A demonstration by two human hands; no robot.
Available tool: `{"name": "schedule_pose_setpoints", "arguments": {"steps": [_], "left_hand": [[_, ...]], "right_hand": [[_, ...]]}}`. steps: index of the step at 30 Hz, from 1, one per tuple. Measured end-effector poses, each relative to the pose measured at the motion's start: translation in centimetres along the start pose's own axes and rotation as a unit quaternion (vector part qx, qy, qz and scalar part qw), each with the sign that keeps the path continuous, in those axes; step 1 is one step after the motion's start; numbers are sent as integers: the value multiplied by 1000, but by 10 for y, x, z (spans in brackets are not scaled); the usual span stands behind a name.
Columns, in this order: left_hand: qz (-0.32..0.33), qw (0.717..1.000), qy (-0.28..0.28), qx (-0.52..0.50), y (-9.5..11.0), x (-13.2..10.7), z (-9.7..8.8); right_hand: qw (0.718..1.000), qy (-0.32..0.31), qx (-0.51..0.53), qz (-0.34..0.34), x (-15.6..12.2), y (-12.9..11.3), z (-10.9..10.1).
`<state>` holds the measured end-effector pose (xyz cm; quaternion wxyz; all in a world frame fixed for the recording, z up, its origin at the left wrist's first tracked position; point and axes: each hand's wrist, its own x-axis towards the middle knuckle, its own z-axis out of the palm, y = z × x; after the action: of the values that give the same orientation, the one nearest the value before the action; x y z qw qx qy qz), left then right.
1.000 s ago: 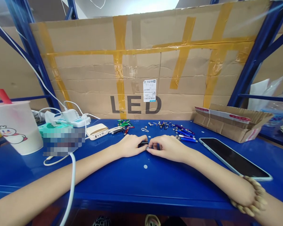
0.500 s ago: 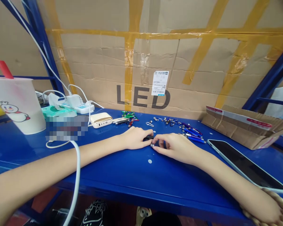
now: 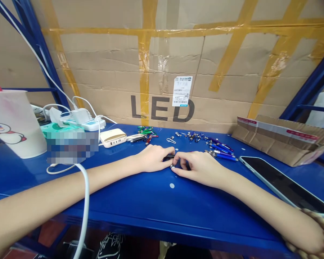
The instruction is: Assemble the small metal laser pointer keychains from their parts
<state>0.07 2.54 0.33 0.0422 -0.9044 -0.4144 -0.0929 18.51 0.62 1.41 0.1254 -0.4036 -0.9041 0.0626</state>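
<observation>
My left hand (image 3: pixel 157 158) rests on the blue table, its fingers closed around a slim black pen-shaped piece (image 3: pixel 168 157). Touching its fingertips from the right, my right hand (image 3: pixel 194 166) pinches a small shiny metal piece (image 3: pixel 172 166) between thumb and fingers; its exact kind is too small to tell. Beyond the hands lies a silver clip (image 3: pixel 171 139). Blue pen-shaped pieces (image 3: pixel 224 155) with metal ends lie to the right of it, near a scatter of small blue and metal parts (image 3: pixel 192 136). Green, white, black and red slim pieces (image 3: pixel 143 135) form a pile behind my left hand.
A white power bank (image 3: pixel 113 138), a power strip (image 3: pixel 93 124) and a cup with a red straw (image 3: pixel 18 126) stand at left. A white cable (image 3: pixel 85 205) crosses my left forearm. At right are a phone (image 3: pixel 283 183) and an open cardboard box (image 3: pixel 275 140). A large carton (image 3: pixel 102 72) closes the back.
The view has shifted slightly, so the cup sits farther left and lower. Both hands keep nearly the same pose, fingertips together around the small pieces.
</observation>
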Motion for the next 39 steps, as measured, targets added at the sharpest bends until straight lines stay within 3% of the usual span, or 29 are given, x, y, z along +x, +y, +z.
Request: {"name": "schedule_pose_setpoints", "arguments": {"steps": [22,39], "left_hand": [[-13,1000,1,-4,2,1,-2],[-14,1000,-8,10,1,0,-2]], "right_hand": [[998,48,29,25,-1,-1,-2],[999,32,33,15,0,-1,-3]]}}
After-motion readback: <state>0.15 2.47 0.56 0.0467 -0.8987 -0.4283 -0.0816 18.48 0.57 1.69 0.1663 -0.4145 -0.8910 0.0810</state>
